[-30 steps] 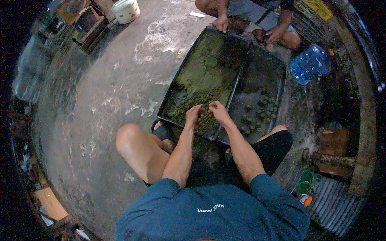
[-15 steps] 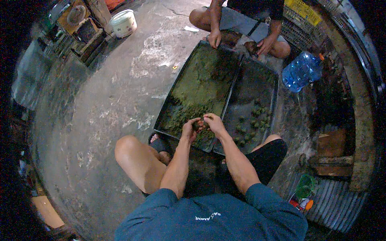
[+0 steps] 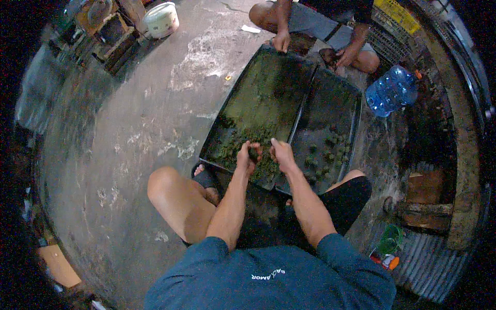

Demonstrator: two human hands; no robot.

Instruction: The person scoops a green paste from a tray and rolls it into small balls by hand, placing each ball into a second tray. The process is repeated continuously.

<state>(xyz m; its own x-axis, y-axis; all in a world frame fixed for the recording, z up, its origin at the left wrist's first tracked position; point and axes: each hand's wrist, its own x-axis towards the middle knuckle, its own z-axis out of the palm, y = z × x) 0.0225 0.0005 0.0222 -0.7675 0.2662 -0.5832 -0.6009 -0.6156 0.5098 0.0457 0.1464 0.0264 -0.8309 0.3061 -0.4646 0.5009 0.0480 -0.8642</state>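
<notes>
Two dark shallow trays lie side by side on the floor before me. The left tray holds greenish-brown crumbly material, loosest at its near end. In the right tray sit several small rounded clumps of similar colour. My left hand is curled over the near end of the left tray, a dark shadowed patch inside its fingers; what it holds is unclear. Just right of it, apart, my right hand is closed with the thumb upward, over the rim between the trays. Its contents are hidden.
Across the trays sits another person, one hand at the left tray's far edge, the other near the right tray. A blue water jug lies at the right. A white bucket and wooden boxes stand far left.
My hands, together at the fingertips before, have moved apart. The right hand has shifted slightly right and its fingers have curled in; the left has curled more.
</notes>
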